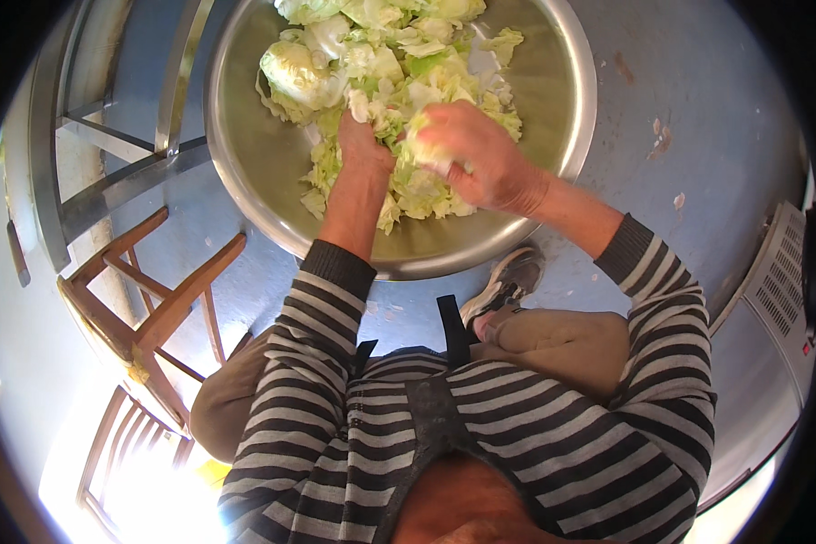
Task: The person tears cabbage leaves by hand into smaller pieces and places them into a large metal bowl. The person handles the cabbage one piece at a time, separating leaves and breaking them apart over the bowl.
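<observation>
A wide stainless steel basin [282, 221] stands on the floor before me, holding torn lettuce leaves [442, 81]. My right hand [486, 160] grips a pale lettuce chunk [430, 146] above the pile and is slightly blurred. Just left of it, my left hand [366, 144] reaches into the leaves with lettuce in its grasp; its fingers are mostly covered by lettuce. A larger, rounded lettuce head [292, 73] lies on the left side of the basin, whole or nearly so. More lettuce is cut off by the top edge of the view.
At the left is a metal frame [136, 170] with legs and crossbars. A wooden stool or chair [156, 313] lies tipped near my left knee, with a slatted chair [119, 435] behind it. My shoe [510, 279] is close to the basin. A vented grey appliance [765, 326] stands right.
</observation>
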Available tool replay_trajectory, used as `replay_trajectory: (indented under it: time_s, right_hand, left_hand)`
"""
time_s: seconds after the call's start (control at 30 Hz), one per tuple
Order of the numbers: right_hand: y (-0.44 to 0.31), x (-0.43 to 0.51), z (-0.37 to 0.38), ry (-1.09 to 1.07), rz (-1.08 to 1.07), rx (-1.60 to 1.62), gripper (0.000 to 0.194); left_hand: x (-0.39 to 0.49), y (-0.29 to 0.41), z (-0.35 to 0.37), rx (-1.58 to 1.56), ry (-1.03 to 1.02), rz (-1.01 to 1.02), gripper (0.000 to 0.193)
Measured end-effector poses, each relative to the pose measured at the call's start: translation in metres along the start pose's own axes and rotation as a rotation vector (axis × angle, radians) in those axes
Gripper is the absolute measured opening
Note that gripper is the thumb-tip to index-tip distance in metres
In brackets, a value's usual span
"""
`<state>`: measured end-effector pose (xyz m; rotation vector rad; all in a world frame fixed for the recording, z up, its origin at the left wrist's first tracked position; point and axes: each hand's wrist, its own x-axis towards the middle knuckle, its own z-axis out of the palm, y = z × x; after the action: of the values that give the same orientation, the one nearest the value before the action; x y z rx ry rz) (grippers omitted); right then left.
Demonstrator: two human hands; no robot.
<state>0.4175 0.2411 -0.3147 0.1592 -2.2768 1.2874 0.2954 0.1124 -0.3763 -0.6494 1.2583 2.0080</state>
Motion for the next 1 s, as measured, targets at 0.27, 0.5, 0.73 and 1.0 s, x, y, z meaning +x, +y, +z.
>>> replay_trajectory:
  time_s: [0.27, 0.5, 0.73, 1.0]
  right_hand:
    - [0.033, 0.005, -0.021, 0.046, 0.97, 1.031, 0.036]
    - [0.005, 0.0, -0.005, -0.107, 0.52, 0.2, 0.033]
    - [0.001, -0.021, 0.01, -0.048, 0.353, -0.147, 0.031]
    - [-0.003, -0.013, 0.019, 0.115, 0.555, 0.159, 0.025]
  left_hand:
    - [-0.021, 0.006, 0.0, 0.899, -0.083, 0.557, 0.07]
    - [-0.055, -0.014, 0.039, 0.63, -0.064, 0.251, 0.053]
    - [-0.05, -0.032, 0.039, 0.437, 0.071, 0.336, 0.035]
    - [-0.042, -0.03, 0.045, 0.465, -0.102, 0.589, 0.031]
